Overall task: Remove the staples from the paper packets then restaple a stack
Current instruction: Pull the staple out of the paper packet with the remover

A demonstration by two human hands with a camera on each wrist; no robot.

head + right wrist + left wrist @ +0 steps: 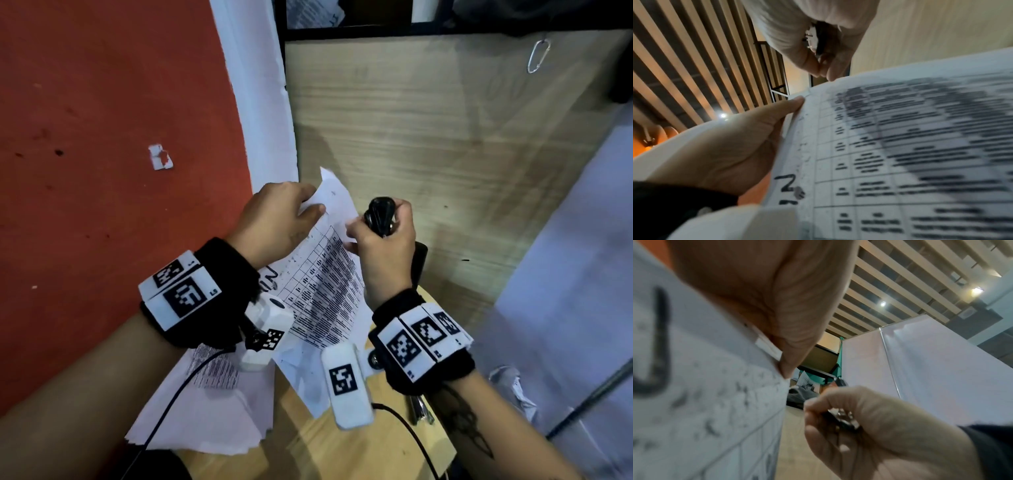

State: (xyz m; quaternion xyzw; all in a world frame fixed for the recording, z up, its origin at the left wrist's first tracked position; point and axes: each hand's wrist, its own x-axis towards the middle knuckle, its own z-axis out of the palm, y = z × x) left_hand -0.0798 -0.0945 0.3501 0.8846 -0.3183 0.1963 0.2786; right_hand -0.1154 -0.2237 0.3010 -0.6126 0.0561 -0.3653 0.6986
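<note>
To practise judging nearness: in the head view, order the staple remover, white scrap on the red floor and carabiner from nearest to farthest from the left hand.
From the left hand:
1. Staple remover, in the right hand beside it.
2. White scrap, up-left on the floor.
3. Carabiner, far top right.

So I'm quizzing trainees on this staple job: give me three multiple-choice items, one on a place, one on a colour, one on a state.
1. Where is the printed packet?
A. lifted between both hands
B. flat on the floor
C. on the shelf

2. What colour is the floor?
A. green
B. red
C. grey

3. What is the right hand doing?
A. hanging relaxed
B. pressing flat
C. gripping a black tool

Answers: A, the left hand pinches its top edge in the air; B, red shows left of the desk; C, fingers curl round the tool.
</note>
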